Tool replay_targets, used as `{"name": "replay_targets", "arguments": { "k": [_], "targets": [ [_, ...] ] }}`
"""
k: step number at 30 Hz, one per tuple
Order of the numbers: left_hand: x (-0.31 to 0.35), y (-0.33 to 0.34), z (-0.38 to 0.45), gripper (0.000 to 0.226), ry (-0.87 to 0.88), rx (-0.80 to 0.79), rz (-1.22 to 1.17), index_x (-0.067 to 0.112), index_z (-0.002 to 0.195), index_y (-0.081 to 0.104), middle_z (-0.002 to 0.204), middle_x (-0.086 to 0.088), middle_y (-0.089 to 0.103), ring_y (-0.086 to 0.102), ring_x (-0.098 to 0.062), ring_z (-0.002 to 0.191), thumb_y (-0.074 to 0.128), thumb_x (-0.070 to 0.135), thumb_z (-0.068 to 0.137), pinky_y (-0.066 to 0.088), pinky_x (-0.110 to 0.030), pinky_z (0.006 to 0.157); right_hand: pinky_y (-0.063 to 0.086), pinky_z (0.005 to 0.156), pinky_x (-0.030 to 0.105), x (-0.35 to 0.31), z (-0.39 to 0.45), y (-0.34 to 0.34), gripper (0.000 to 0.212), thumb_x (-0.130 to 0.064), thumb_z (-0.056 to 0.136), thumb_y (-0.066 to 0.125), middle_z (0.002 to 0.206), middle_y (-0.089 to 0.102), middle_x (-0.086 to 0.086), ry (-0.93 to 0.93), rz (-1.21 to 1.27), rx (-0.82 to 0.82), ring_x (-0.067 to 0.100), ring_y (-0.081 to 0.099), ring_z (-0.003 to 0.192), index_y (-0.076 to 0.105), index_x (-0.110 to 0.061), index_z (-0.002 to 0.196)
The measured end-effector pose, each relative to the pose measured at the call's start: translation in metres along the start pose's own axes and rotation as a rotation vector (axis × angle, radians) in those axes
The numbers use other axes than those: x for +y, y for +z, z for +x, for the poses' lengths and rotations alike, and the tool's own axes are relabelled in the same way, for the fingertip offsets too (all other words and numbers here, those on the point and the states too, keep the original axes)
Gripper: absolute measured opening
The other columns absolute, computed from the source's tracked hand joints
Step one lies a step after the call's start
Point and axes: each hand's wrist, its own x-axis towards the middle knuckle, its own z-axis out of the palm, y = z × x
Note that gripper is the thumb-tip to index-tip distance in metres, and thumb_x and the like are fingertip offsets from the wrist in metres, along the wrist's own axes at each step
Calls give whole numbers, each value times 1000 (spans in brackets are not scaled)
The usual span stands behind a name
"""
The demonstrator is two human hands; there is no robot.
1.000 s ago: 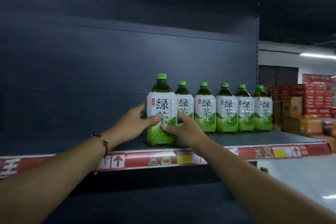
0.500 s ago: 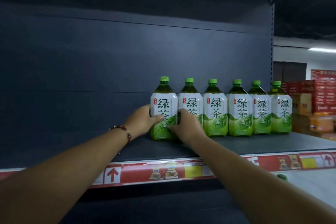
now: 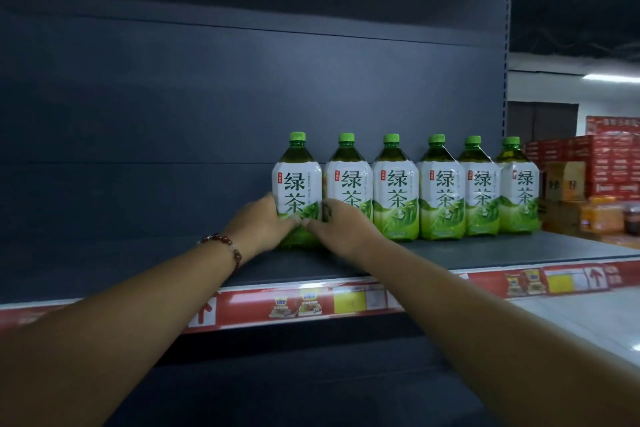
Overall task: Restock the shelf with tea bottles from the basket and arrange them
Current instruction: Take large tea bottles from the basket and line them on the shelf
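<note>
Several green tea bottles with green caps and white labels stand in a row on the dark shelf [image 3: 138, 263]. The leftmost bottle [image 3: 296, 184] stands upright, close beside the second bottle [image 3: 348, 180]. My left hand [image 3: 261, 222] grips the leftmost bottle's lower left side. My right hand [image 3: 341, 227] holds its lower right side, covering the base of the second bottle. A beaded bracelet [image 3: 225, 246] sits on my left wrist. The basket is out of view.
A red price strip [image 3: 311, 305] runs along the shelf's front edge. The shelf's left half holds no bottles. A dark back panel [image 3: 207, 97] rises behind. Red cartons [image 3: 588, 163] and orange drink packs [image 3: 599, 215] are stacked at the far right. A white surface [image 3: 571, 322] lies lower right.
Both hands have pushed the leftmost bottle back from the shelf's front edge into line with the row. The camera has moved closer and shifted left.
</note>
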Motion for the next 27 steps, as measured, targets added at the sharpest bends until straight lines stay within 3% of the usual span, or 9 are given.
{"name": "replay_targets", "arguments": {
  "k": [4, 8, 12, 18, 27],
  "targets": [
    [18, -11, -38, 48, 39, -1, 265, 21, 135, 54, 132, -5, 62, 60, -26, 113, 53, 50, 97, 50, -35, 89, 39, 101, 35, 3, -41, -28, 55, -45, 99, 51, 143, 52, 8, -75, -217, -76, 26, 49, 129, 40, -19, 146],
    [45, -8, -89, 55, 235, 106, 357, 24, 139, 50, 136, -4, 56, 55, -26, 120, 48, 57, 96, 44, -37, 92, 27, 116, 36, 21, -89, -60, 68, -53, 98, 44, 157, 35, 7, -185, -452, -18, 24, 31, 144, 29, -17, 153],
    [79, 20, -134, 69, 412, 103, 344, 25, 153, 35, 156, -3, 38, 36, -24, 141, 43, 62, 95, 27, -38, 115, 17, 118, 35, 55, -146, -84, 69, -56, 98, 42, 159, 32, 6, -153, -621, 11, 26, 23, 148, 27, -18, 154],
    [140, 106, -205, 70, 600, -65, 213, 28, 156, 25, 163, -3, 24, 19, -23, 150, 40, 62, 97, 12, -37, 120, 13, 120, 36, 135, -260, -108, 73, -58, 97, 41, 162, 24, 3, 97, -720, -34, 26, 15, 150, 19, -21, 157],
    [227, 265, -352, 65, 834, -448, 20, 25, 152, 36, 157, -4, 36, 31, -25, 144, 49, 56, 96, 24, -40, 117, 20, 119, 38, 262, -482, -116, 78, -59, 95, 46, 161, 25, 8, 687, -700, -198, 32, 24, 147, 19, -19, 156]
  ]
}}
